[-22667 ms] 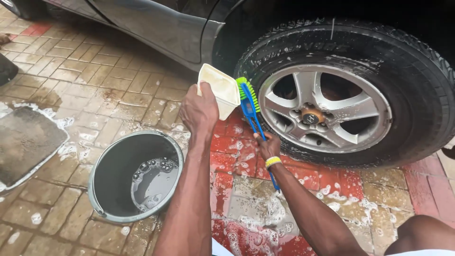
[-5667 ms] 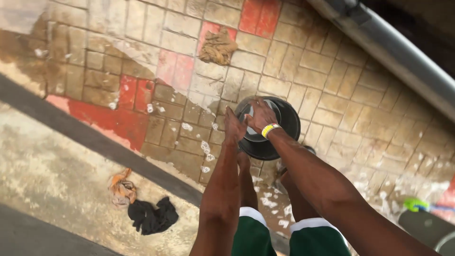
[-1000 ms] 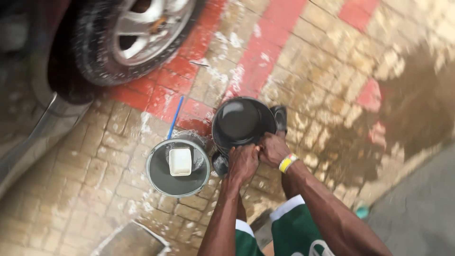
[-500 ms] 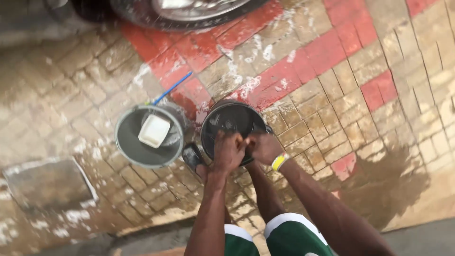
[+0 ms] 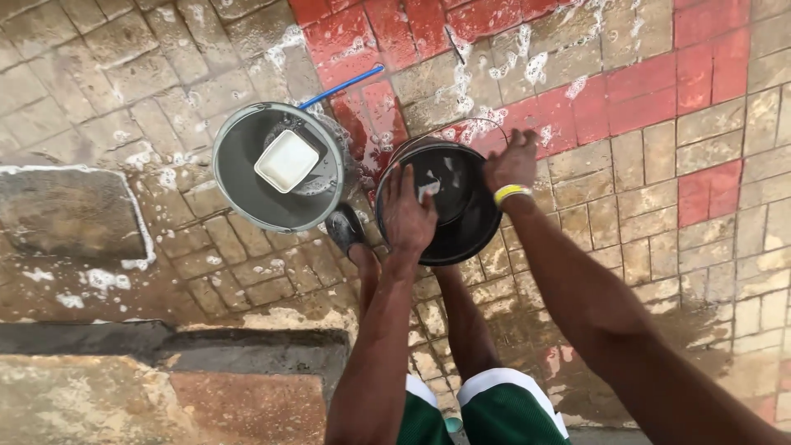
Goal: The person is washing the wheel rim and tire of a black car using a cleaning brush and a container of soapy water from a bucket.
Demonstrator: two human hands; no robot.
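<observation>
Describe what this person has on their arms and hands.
Both arms are bare, with no sleeves or gloves. The left hand wears nothing. The right hand has a yellow band with a pale stripe around the wrist. No rings or watch show.

A single head-worn camera looks almost straight down from standing height at wet brick paving (image 5: 684, 247). The person's arms and green shorts (image 5: 494, 412) enter from the near edge; two buckets sit farther off, mid-frame.
</observation>
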